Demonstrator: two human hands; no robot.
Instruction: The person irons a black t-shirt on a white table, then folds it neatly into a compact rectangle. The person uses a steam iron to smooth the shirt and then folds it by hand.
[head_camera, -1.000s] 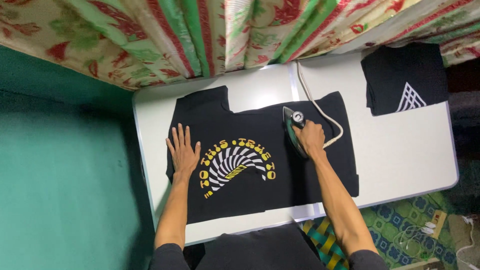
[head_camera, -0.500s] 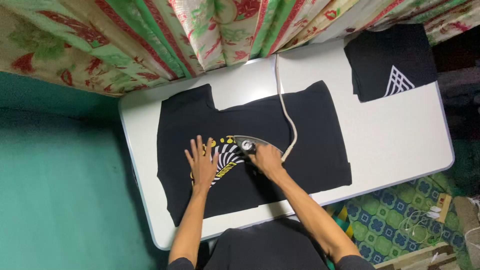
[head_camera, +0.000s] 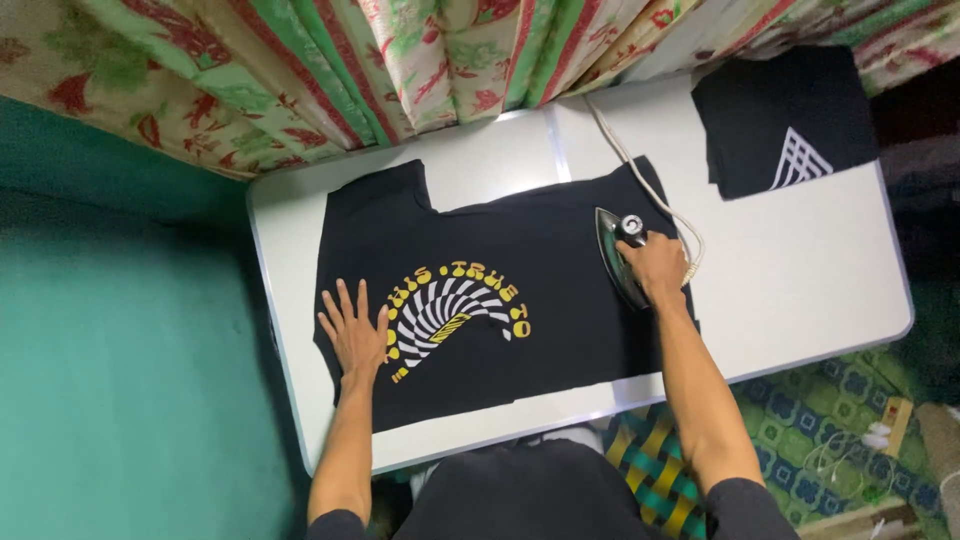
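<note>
Two hands work over a black shirt (head_camera: 560, 300) spread flat on a white table (head_camera: 800, 290). The left hand (head_camera: 355, 330) lies palm down on the shirt near its left edge, fingers spread apart and flat, just beside the yellow, white and black print (head_camera: 455, 308) at the shirt's middle. The right hand (head_camera: 655, 265) is closed around the handle of an iron (head_camera: 620, 250), which sits on the shirt's right part, its sole down on the cloth and its pointed end toward the far side of the table. The iron's pale cord (head_camera: 640, 180) runs from its rear by the hand, loops at the shirt's right edge, then crosses the fabric and the bare tabletop toward the curtain (head_camera: 420, 60) hanging along the far edge.

The shirt covers most of the table's left and middle; one sleeve juts toward the curtain at the upper left, and the lower hem lies close to the near edge. A second black garment, folded (head_camera: 785, 120), with a white triangular line pattern, rests on the far right corner of the table, well apart from the iron. The curtain is cream with red and green floral stripes. A green wall (head_camera: 120, 350) stands to the left, and a green patterned mat (head_camera: 820, 430) lies on the floor at the lower right, with white cables (head_camera: 850, 450) on it.
</note>
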